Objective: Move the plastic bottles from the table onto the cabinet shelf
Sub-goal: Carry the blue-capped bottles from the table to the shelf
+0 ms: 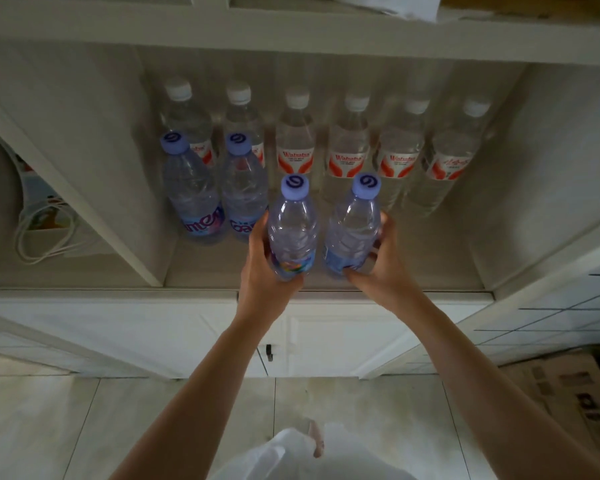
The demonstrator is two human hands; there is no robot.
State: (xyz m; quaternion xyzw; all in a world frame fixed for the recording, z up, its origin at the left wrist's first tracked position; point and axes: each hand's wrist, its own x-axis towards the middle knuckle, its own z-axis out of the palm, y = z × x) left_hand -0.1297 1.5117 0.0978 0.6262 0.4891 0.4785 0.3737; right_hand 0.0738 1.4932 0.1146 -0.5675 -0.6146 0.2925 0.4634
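Both hands were at the front of the cabinet shelf (222, 268), each wrapped round one purple-capped bottle. The left hand (260, 268) had thumb and fingers curled round the lower body of the left bottle (291, 233); the right hand (381, 258) gripped the right bottle (352, 233) the same way, fingers (383, 226) showing thru the clear plastic on the far side. Both bottles were upright, bases at or just above the shelf's front edge — couldn't tell if they'd touched down.

Risks, as I judged them: the bases sat very near the lip, so letting go there could tip one fwd off the shelf onto the floor tiles (84, 427). Pushing them back w/o care could knock the white-capped row (293, 147) just behind, esp. the red-labelled ones directly in line, & they stood close enough together to go over in a chain. The two purple-capped bottles already placed (219, 188) stood just beside the left bottle, so a sideways nudge was possible too. Thin walls also dent under a hard squeeze.

Materials: bottles were clear, thin, ribbed plastic w/ a faint blue tint, round in section, narrowing to matte lilac screw caps w/ a swirl mark; glossy wrap labels low on the body. The shelf looked like smooth painted white board, flat w/ no raised lip visible.
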